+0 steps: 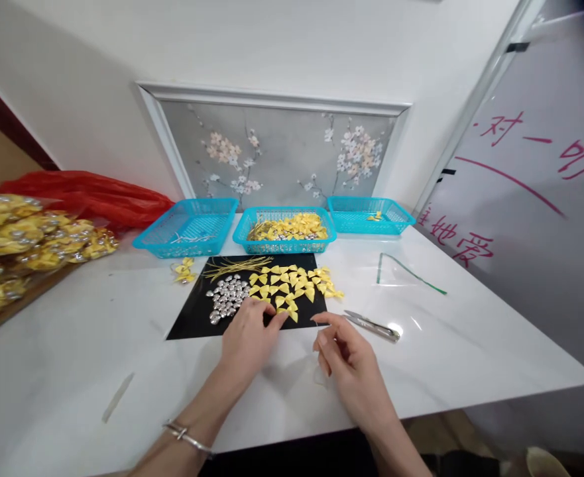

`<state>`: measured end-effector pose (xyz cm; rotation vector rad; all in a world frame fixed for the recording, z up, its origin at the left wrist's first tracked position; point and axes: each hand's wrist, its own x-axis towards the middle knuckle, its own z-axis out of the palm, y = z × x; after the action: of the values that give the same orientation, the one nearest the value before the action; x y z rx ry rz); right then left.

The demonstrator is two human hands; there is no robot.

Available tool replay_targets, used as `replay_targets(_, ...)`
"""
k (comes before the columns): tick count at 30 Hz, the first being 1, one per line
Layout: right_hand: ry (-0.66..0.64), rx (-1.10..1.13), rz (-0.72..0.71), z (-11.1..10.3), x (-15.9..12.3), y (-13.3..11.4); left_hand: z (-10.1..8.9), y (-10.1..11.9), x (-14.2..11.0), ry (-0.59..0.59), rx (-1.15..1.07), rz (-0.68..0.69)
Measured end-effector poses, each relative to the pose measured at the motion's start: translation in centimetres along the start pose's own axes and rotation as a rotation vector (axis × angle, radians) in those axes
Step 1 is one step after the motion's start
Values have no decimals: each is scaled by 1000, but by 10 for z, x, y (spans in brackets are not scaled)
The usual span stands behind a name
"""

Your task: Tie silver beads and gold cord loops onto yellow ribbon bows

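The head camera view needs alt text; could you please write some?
A person's left hand touches small yellow ribbon bows on a black mat, right hand beside it. Silver heart beads, metal snips and three turquoise plastic baskets lie nearby.

White table (470, 358) with black mat (192, 321), three blue baskets (187, 228), snips (374, 326).

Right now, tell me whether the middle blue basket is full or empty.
Partly full: the middle basket holds a heap of yellow bows mixed with silver pieces, roughly up to its rim.

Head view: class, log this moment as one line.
left hand: touching yellow bows | right hand: pinching, contents unclear | scissors: beside right hand
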<state>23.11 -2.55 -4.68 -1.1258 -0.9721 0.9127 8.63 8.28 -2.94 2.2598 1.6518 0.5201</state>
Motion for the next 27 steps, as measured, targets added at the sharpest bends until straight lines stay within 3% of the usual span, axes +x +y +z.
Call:
replay_targets(7, -21, -74, 32, -6, -1, 8, 9, 2, 6, 2, -62, -4)
replay_targets(13, -7, -234, 30, -9, 6, 9, -13, 1, -20, -37, -273, 126)
replay_targets(17, 1, -430, -3, -1, 18, 6, -25, -1, -45, -35, -409, 121)
replay_targets(27, -38, -943, 18, 31, 69, 11, -16, -15, -70, -26, -681, 28)
